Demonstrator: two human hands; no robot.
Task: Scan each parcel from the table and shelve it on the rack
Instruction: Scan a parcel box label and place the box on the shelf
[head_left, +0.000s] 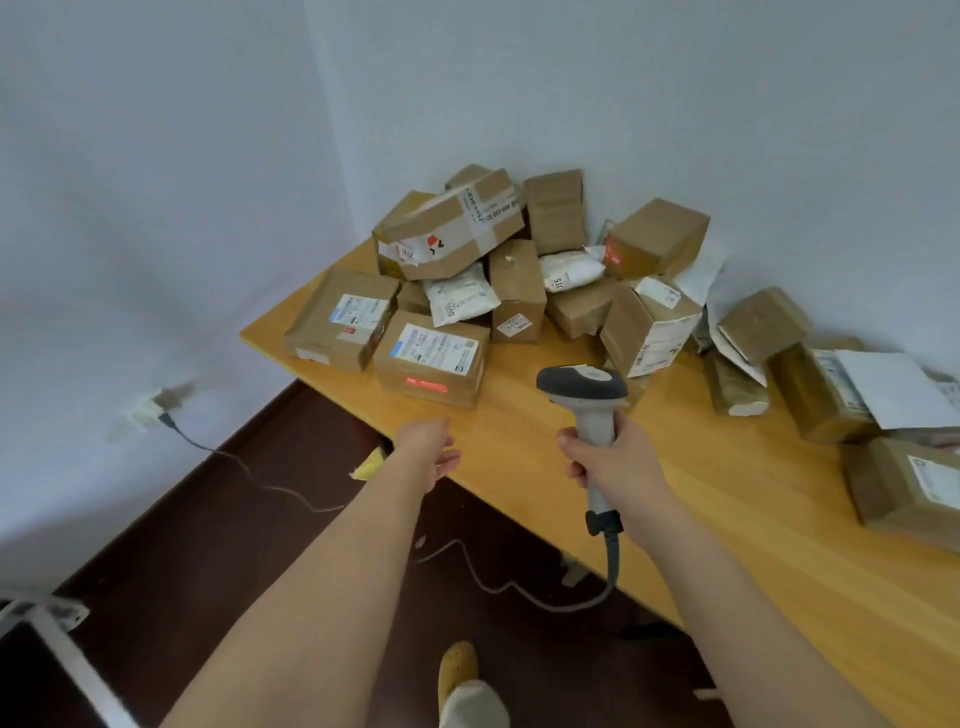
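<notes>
Handheld scanner held over wooden table; parcels piled at the far corner.

The scanner handle is gripped in the right hand, fingers curled round it, with the head pointed toward the pile and a grey cable trailing down to the dark floor. The left hand is extended over the near table edge, fingers relaxed, nothing held. A red scan bar is seen on the front face of the nearest labelled box, which lies on the table just beyond the left hand. A second red patch is noted on a tilted box farther back. More parcels are spread along the right side; the rack cannot be identified.
</notes>
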